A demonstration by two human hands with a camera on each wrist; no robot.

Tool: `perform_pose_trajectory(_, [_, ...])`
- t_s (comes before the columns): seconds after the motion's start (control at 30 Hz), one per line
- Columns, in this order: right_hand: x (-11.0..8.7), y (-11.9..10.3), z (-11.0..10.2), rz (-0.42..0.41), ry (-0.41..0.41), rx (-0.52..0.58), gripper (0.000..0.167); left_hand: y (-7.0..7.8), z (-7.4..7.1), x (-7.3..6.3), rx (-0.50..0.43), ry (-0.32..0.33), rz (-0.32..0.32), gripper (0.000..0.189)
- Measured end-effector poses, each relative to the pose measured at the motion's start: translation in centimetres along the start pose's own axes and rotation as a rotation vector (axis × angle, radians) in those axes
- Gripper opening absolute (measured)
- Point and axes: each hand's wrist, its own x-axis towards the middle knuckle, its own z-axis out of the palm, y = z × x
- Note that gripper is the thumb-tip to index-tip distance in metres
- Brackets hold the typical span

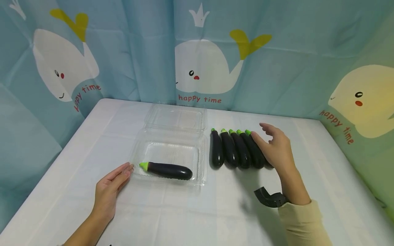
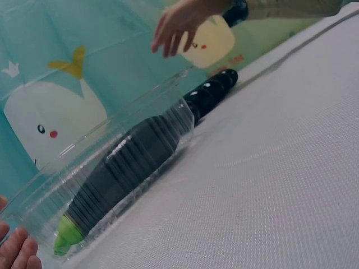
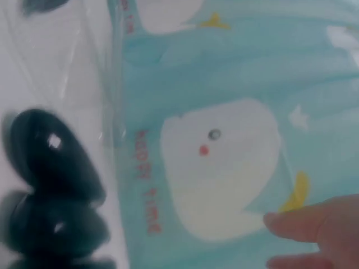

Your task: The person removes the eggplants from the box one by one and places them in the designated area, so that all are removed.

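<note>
A dark purple eggplant (image 1: pixel 169 171) with a green cap lies in the front part of a clear plastic clamshell container (image 1: pixel 201 160). My left hand (image 1: pixel 107 194) pinches the container's left edge near the front corner; its fingertips (image 2: pixel 17 249) show at the lower left of the left wrist view. To the right of the container, several more eggplants (image 1: pixel 229 150) lie side by side, caps pointing away from me. Over the right end of this row is my right hand (image 1: pixel 277 147), thumb and fingers apart, holding nothing. The left wrist view shows it raised above the row.
The container's lid (image 1: pixel 175 118) is folded back toward the rear of the white-covered table (image 1: pixel 178 212). Behind the table hangs a blue curtain (image 1: pixel 147 51) printed with whales. A black band (image 1: pixel 271 199) with a curved arm sits on my right wrist.
</note>
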Motion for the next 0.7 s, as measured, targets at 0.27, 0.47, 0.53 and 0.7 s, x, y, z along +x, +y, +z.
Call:
perform_pose_trajectory(0.27, [0.2,-3.3,0.2,-0.056,-0.008,0.141,0.051,0.1,0.0,0.0,0.005,0.003,-0.009,0.035])
perform_pose_trajectory(0.47, [0.1,-5.1,1.9,-0.145,-0.106,0.118,0.049,0.1,0.0,0.0,0.001,0.006,-0.005,0.032])
perform_pose_trajectory(0.53, [0.0,-5.7,2.6,-0.172,-0.151,0.099,0.05,0.1,0.0,0.0,-0.003,0.009,-0.007,0.032])
perform_pose_trajectory(0.7, [-0.2,-6.8,4.2,-0.226,-0.203,0.073,0.051,0.1,0.0,0.0,-0.008,0.009,-0.01,0.032])
